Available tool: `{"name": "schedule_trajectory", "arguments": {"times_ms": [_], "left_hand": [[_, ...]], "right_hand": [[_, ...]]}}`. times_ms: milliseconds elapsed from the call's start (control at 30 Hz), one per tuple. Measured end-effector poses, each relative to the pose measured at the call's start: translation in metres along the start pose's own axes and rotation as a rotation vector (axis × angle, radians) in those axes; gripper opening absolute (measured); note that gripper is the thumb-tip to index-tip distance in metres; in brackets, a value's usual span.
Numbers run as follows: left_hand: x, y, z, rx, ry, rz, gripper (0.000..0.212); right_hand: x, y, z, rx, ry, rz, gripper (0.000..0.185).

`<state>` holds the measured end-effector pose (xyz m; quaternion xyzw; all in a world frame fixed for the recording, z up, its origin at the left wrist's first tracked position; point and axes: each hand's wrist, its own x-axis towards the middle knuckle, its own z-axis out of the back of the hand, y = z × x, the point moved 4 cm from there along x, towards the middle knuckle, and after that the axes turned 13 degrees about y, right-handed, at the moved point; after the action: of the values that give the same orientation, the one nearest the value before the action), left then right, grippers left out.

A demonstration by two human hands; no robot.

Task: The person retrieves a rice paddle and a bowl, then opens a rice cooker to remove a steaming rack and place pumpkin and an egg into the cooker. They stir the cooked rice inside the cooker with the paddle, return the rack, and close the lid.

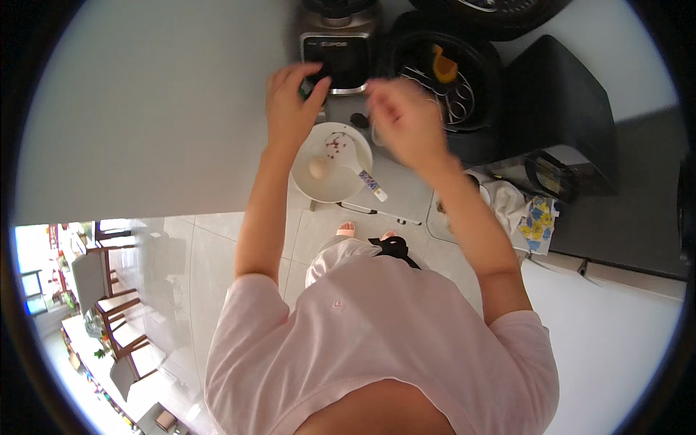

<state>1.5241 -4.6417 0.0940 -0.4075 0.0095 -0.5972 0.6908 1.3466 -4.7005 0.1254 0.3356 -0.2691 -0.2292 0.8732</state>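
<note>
My left hand (293,100) is at the front left corner of a Supor blender base (340,60), its fingers curved beside a small dark green thing (306,89) that it partly hides; whether it grips that thing I cannot tell. My right hand (408,122), blurred, hangs between the blender base and a black pot (486,103), fingers curled; its contents cannot be made out. A white bowl (331,190) below the hands holds an egg (318,168) and a white spoon (343,149) with a patterned handle and dark red bits on it. A small dark round thing (359,120) lies above the bowl.
Inside the black pot are a metal rack (465,109) and an orange piece (445,68). To its right stands a black appliance (576,98). A clear tray (443,220), a white cloth (507,204) and a flowered cloth (537,223) lie at the lower right. Chairs (89,280) stand far left.
</note>
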Motion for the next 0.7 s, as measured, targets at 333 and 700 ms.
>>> {"name": "schedule_trajectory", "arguments": {"times_ms": [333, 700], "left_hand": [[-0.184, 0.067, -0.028, -0.245, -0.03, 0.578, 0.023], [-0.17, 0.053, -0.022, -0.377, -0.024, 0.52, 0.02]], "right_hand": [[-0.031, -0.054, -0.198, -0.534, 0.664, 0.009, 0.043], [0.004, -0.009, -0.097, -0.374, 0.579, -0.276, 0.046]]}}
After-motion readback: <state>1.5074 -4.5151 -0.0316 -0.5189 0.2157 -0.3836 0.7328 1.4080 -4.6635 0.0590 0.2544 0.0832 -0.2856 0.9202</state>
